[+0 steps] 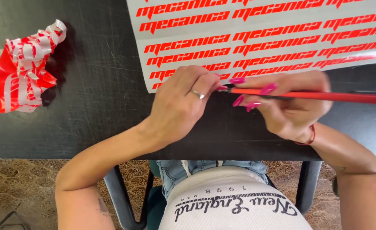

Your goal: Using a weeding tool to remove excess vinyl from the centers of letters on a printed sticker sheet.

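Red strip (pixel 324 96) pinched between both hands at frame centre.
Thin, limp, probably sticky; right hand (pixel 292 104) and left hand (pixel 181 104) fingers are clamped on its end, beside the sticker sheet (pixel 188 32).

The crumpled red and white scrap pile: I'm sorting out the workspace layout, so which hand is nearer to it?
Left. The left hand lies right of the scrap pile; the right hand is farther right, holding a red strip.

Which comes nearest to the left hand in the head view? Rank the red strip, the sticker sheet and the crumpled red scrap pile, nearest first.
1. Red strip: its end meets the left hand at the fingertips, running right.
2. Sticker sheet: just above, its lower edge under the fingers.
3. Crumpled scrap pile: far left on the black table.
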